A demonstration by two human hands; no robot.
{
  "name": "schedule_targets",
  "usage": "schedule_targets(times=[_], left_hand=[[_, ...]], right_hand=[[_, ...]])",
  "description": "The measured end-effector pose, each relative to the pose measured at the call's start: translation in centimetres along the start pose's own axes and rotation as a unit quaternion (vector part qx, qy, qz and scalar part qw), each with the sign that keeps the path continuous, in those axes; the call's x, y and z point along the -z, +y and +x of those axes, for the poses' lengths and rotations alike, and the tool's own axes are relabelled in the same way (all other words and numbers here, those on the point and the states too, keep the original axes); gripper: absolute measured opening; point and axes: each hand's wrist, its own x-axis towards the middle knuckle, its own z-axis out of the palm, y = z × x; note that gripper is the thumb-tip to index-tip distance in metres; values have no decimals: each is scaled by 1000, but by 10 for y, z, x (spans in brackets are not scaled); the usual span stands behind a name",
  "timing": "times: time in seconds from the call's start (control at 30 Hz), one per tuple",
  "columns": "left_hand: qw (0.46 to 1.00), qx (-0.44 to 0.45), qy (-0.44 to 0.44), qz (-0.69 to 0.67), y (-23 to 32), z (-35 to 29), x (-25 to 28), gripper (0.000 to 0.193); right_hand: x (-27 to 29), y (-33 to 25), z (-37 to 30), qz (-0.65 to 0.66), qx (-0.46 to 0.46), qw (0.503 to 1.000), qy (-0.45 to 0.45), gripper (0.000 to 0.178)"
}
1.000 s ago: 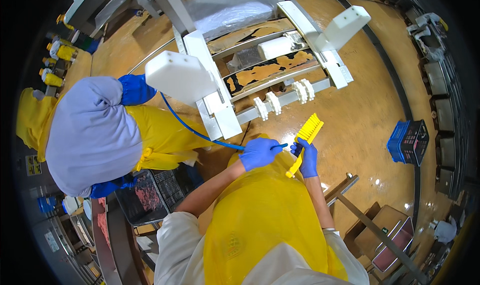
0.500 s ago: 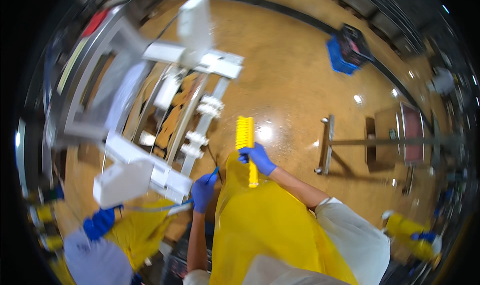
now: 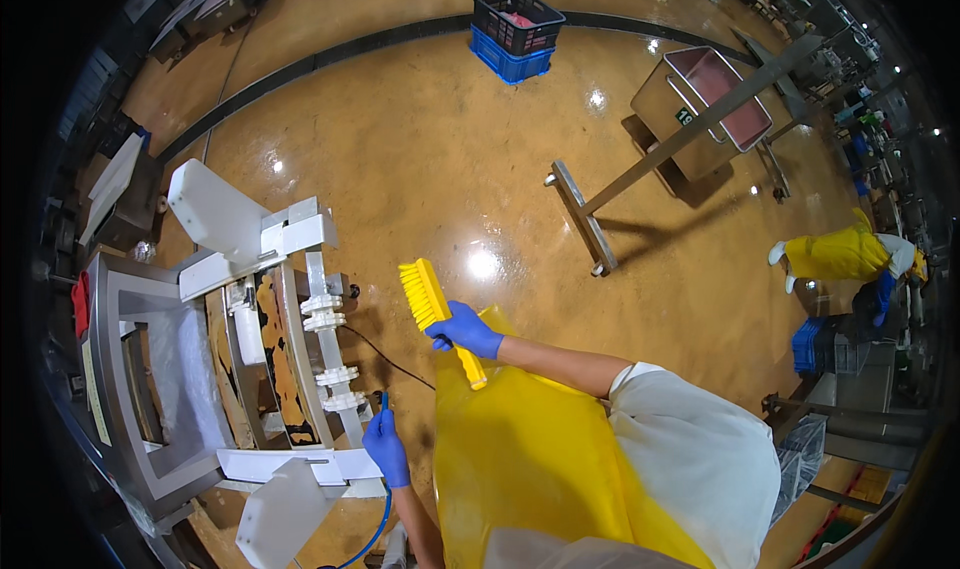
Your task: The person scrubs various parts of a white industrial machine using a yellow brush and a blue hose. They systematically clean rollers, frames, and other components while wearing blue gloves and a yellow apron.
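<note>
My right hand (image 3: 468, 331), in a blue glove, is closed around the handle of a yellow scrub brush (image 3: 428, 295). Its bristles face left. Lower and to the left, my gloved left hand (image 3: 386, 453) grips a blue hose (image 3: 380, 535), whose end pokes up past the fingers. That hand is close to a metal bar with white sprocket wheels (image 3: 342, 389), part of an opened machine (image 3: 150, 469) with a steel frame. White plastic side plates (image 3: 215, 209) stick out from the machine. A yellow apron (image 3: 520, 449) covers my front.
A black crate on a blue crate (image 3: 512, 66) stands on the wet floor ahead. To the right are a wheeled metal stand (image 3: 585, 219) and a steel cart (image 3: 690, 119). A co-worker in a yellow apron (image 3: 832, 259) bends over at far right. A dark cable (image 3: 390, 356) crosses the floor.
My view has swung left, so the crates, stand and cart appear nearer the middle. The brush is tilted left now. The co-worker at lower left has gone out of view.
</note>
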Motion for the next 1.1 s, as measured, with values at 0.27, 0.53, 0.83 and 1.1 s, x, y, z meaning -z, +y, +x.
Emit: schedule_targets(times=[0.27,0.53,0.83,1.1], left_hand=[[997,23,25,-71,7,2,0,21],[994,0,101,-41,7,-16,-3,21],[983,44,164,-72,-1,-17,20,26],[981,51,146,-116,-6,-39,13,34]], right_hand=[[1,10,1,18,-7,999,27,21],[-12,15,-3,-45,-49,998,8,28],[-44,9,-1,-131,-71,987,-58,29],[-67,20,-10,-181,-63,978,-78,35]])
